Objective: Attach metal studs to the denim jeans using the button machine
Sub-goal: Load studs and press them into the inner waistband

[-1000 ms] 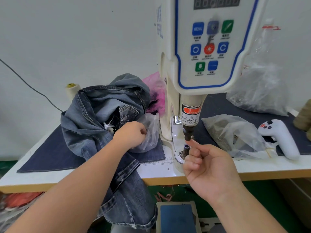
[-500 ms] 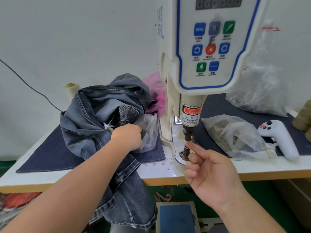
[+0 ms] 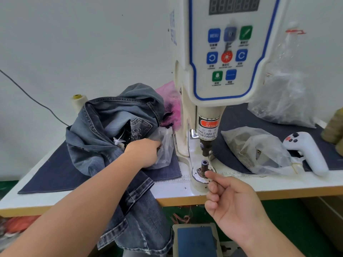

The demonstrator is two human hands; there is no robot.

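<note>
Two bare hands work at a white table (image 3: 185, 183) in front of a button machine (image 3: 222, 52). Left hand (image 3: 143, 152) reaches into a small clear bag (image 3: 165, 145) lying against the jeans (image 3: 104, 130); its fingers are hidden inside the plastic, so its grip cannot be told. Right hand (image 3: 233, 204) sits palm up just in front of the lower die (image 3: 204, 166), fingers curled, fingertips together near the die's base; whether a stud is pinched there is unclear. Jeans lie heaped left of the machine, one leg hanging over the table edge. Right of the machine lie a second clear bag (image 3: 259, 149) and a white controller (image 3: 306, 151). Below sits a blue foot pedal (image 3: 196, 240).
</note>
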